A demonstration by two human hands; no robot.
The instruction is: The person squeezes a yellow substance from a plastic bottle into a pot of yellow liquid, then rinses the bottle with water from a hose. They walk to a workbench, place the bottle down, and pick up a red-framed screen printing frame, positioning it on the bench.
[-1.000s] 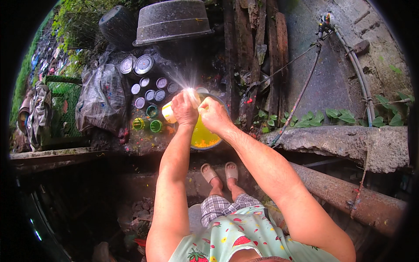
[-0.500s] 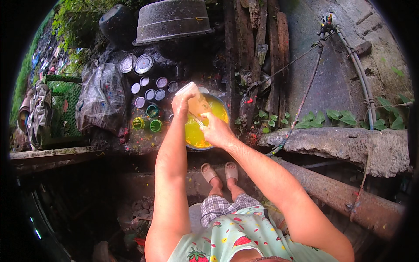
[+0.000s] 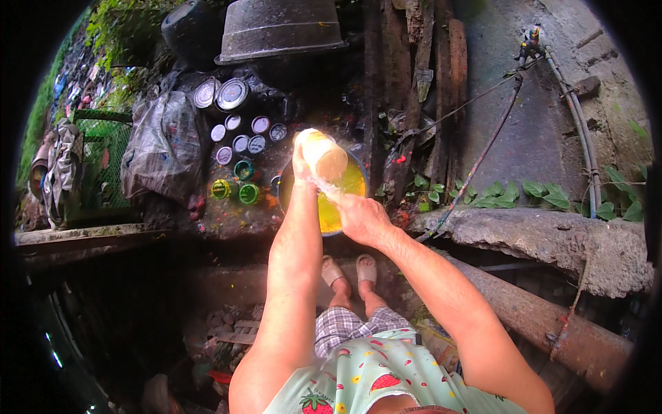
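Note:
My left hand [image 3: 300, 164] is wrapped round the side of a pale translucent plastic tub [image 3: 327, 161], tilted with its rounded bottom toward me. Below it stands a round basin with a bluish rim [image 3: 366, 176], holding bright yellow liquid [image 3: 353, 188]. My right hand [image 3: 363, 219] is closed on a thin pale-handled tool [image 3: 327, 187], which points up toward the tub. The tool's far end is blurred, so its kind does not show.
Left of the basin stand several lidded cans [image 3: 240, 143] and open green-rimmed cans [image 3: 249, 193]. A large black tub [image 3: 283, 31] lies upturned behind. Wooden planks [image 3: 422, 90], a leaning pole [image 3: 486, 165] and a concrete ledge [image 3: 531, 231] are at the right.
The tub has turned so that its bottom faces me more, and it sits slightly farther right. My right hand has shifted a little right and nearer to me, still gripping the tool.

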